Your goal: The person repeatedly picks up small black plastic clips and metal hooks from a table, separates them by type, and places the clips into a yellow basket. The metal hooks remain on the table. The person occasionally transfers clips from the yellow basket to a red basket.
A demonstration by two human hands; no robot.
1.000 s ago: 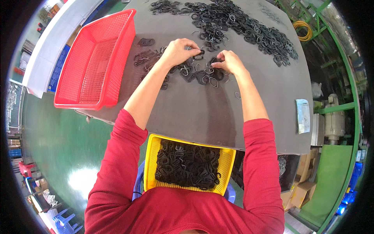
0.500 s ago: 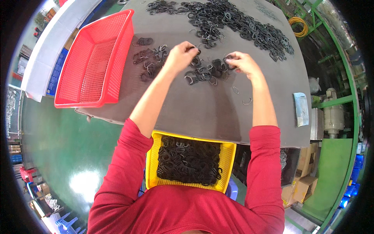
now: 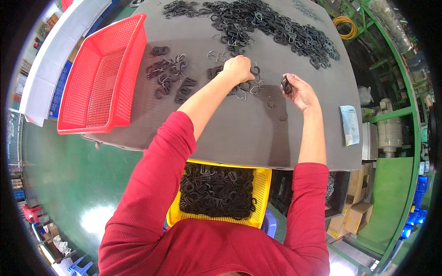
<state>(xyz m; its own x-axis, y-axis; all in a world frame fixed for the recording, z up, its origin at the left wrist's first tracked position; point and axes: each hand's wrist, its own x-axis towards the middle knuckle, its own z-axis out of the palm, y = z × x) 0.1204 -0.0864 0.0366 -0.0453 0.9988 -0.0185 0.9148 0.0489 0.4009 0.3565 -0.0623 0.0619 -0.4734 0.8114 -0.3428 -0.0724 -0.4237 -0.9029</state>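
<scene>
On the grey-covered table, my left hand [image 3: 238, 69] reaches into a small group of black plastic hooks [image 3: 214, 72] and bent wire clips [image 3: 240, 94]. Its fingers are curled downward and closed, and what is between them is hidden. To the right, my right hand [image 3: 301, 93] is raised a little off the table, palm partly turned up. Thumb and fingers pinch a black plastic hook [image 3: 286, 85]. Another cluster of black hooks [image 3: 163, 73] lies left of my left hand. Two loose wire clips [image 3: 270, 105] rest on the cloth between my forearms.
A large heap of black hooks [image 3: 276, 30] spreads across the table's far side. At the left edge stands a red plastic basket [image 3: 122, 87]. Below the near edge, a yellow basket [image 3: 263, 193] holds many black pieces. A light-blue packet [image 3: 350, 125] lies at the right.
My left hand has moved right, into the small group of hooks. My right hand has drawn away from that group to the right and nearer, with a black hook in its fingers.
</scene>
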